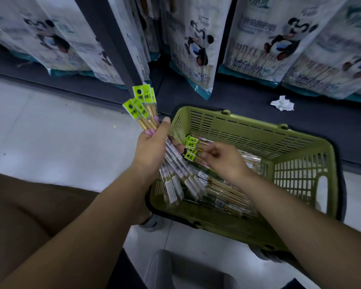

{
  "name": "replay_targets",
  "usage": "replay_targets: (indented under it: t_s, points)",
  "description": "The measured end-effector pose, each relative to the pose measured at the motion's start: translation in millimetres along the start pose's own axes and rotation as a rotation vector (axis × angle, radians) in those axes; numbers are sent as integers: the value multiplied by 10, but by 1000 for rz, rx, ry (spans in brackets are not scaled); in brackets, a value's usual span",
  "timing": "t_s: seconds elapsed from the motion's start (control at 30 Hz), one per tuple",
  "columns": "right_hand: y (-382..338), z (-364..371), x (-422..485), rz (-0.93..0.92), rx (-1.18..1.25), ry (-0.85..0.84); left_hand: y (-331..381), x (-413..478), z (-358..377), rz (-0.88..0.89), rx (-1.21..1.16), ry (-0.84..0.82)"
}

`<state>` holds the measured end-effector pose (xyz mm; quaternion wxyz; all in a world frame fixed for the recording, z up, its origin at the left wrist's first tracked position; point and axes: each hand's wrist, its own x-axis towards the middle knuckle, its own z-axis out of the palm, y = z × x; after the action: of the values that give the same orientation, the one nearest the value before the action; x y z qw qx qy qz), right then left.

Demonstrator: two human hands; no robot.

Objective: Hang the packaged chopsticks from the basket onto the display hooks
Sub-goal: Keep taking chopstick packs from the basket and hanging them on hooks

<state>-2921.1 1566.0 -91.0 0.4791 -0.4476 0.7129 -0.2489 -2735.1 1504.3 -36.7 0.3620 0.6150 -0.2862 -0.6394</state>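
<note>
Shop floor (50,132): L hand (152,147) grips chopstick packs (144,109), tags toward shelf (248,105); R fingers (211,152) pinch pack (193,150) in basket (258,126).

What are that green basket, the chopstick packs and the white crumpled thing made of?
Basket: moulded plastic, olive green, matt, with slotted lattice walls. Chopstick packs in the left hand: pale sticks, likely bamboo or wood, in clear glossy film with neon yellow-green headers, paper or print. White wad: probably tissue paper, judging by soft crumpled folds.

Crumpled tissue (282,103) beneath hanging panda-print bags (198,44)
</note>
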Motion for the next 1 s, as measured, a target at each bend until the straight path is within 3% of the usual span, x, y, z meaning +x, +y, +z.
replay_targets:
  t_s: [0.2,0.5,0.8,0.9,1.0]
  points:
    - [734,-15,220,162,-532,-82,-65,76,-153,-36,83,18]
    - [918,143,392,114,-851,-117,-174,144,-220,9,85,-53]
    - [533,-149,160,-2,-658,-56,-147,123,-166,30,131,-54]
    - [131,-257,55,-93,-469,-21,-110,60,-71,2,133,-97]
    - [-375,-319,-90,-151,-113,-10,-31,-82,74,18,162,-199]
